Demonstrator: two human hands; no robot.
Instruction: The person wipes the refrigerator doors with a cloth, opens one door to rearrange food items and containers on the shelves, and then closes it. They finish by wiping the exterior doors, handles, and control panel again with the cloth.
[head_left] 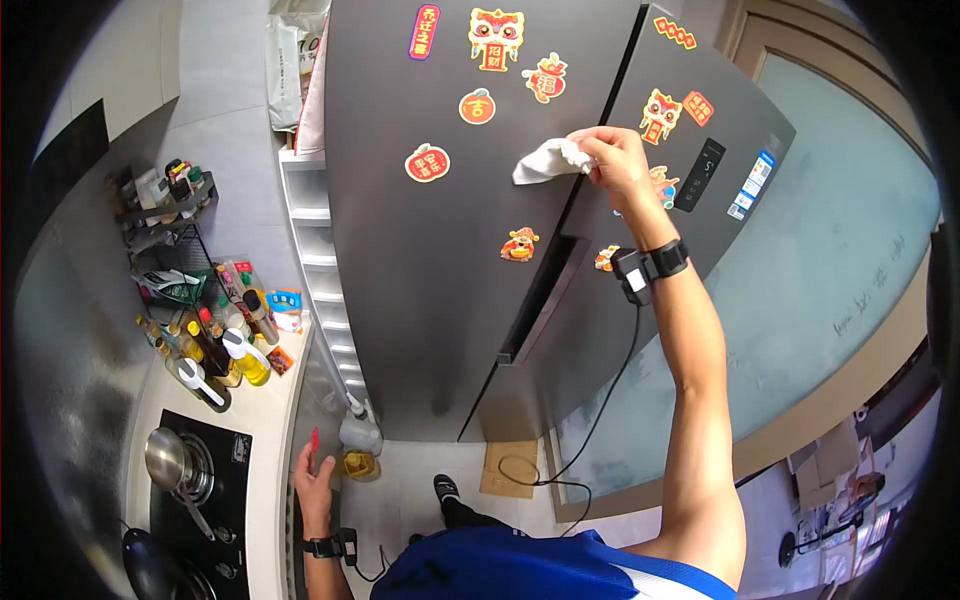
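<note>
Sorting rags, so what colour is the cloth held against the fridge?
White; the cloth shows in the head view, held by the right hand.

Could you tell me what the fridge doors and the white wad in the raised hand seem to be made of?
Fridge doors: apparently brushed metal or a metal-look coating, dark grey with soft sheen. White wad in the right hand: soft cloth or paper, crumpled and drooping; which of the two is unclear.

A single head-worn fisheye view looks forward and steeply down the tall grey steel fridge [440, 300], close before it, to the floor below.
</note>
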